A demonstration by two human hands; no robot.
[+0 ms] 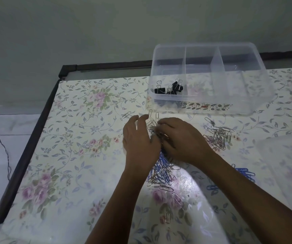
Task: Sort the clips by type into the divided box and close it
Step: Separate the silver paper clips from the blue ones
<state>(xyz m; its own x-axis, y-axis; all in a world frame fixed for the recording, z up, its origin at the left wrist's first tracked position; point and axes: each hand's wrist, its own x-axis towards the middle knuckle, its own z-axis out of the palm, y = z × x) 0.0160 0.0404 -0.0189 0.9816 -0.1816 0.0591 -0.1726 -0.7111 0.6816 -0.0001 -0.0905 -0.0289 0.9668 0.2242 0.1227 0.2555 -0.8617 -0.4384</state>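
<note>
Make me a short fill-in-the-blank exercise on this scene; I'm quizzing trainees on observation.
1. The black binder clips lie in the box's ____ compartment.
2. The clear box has no ____ on it.
3. Both hands, left hand and right hand, work at a mixed pile of silver and ____ paper clips.

Missing words: left; lid; blue

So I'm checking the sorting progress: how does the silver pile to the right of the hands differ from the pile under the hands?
The silver pile holds only silver paper clips; the pile under the hands mixes blue and silver ones. The silver pile lies untouched, while the left hand and right hand are working in the mixed one. Both lie on the table, outside the divided box.
</note>
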